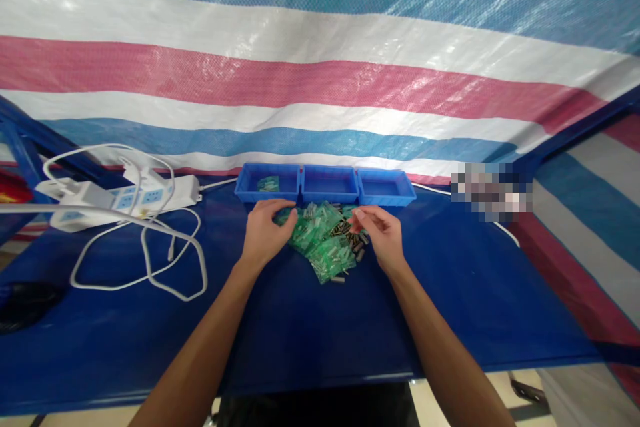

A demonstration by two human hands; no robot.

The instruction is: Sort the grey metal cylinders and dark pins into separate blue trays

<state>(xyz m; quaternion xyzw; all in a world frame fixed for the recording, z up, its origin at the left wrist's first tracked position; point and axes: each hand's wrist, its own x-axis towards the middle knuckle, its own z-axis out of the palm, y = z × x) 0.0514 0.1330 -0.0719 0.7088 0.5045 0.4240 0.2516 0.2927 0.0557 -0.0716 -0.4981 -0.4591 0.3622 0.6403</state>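
A heap of green clear plastic packets (pixel 330 257) lies on the blue table, with small parts visible through the film. Loose grey and dark cylindrical pieces (pixel 359 254) are scattered against its right side. My left hand (pixel 270 230) is at the heap's left edge, thumb and fingers apart around a bit of green film; I see nothing gripped. At the upper right of the heap, my right hand (pixel 379 230) has thumb and fingertips pinched together. Whatever is between them is too small to make out.
Behind the heap stand a left blue bin (pixel 243 195) containing a green packet (pixel 269 184), a middle bin (pixel 330 196) and a right bin (pixel 385 200). A white power strip (pixel 135 199) with looped cables occupies the left. Striped sheeting (pixel 320 80) hangs behind the table (pixel 320 340).
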